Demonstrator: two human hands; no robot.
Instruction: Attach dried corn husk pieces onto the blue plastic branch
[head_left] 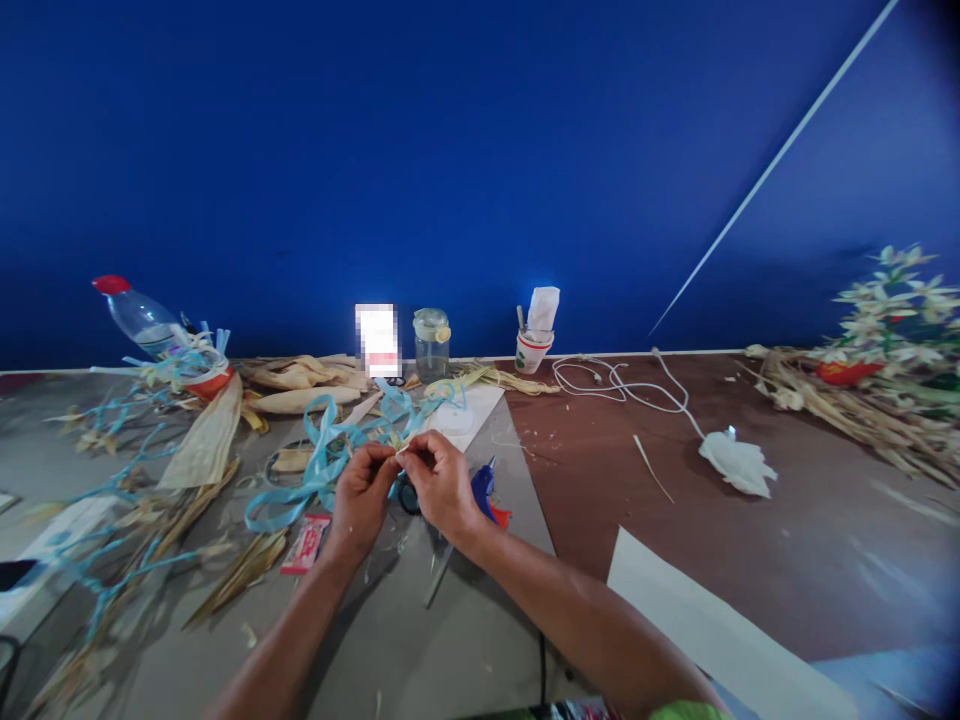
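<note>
In the middle of the table, my left hand [367,487] and my right hand [438,478] meet, thumbs and fingertips pinched together. Between them is a small pale piece of dried husk [401,449], mostly covered by the fingers. A tangled light-blue ribbon [321,462] lies just left of and behind my left hand. Below that hand is a small red packet [306,544]. Beside my right hand rests a blue glue gun [484,485] with an orange part, partly hidden by the wrist. A white sheet [480,408] lies behind the hands.
Dried husks [300,372], a tilted plastic bottle [146,318] and blue-wrapped stems [112,580] crowd the left. Behind stand a glass jar [433,352] and a paper cup [533,354]. A white cable [637,390], crumpled tissue [739,464] and husk flowers [892,320] lie right.
</note>
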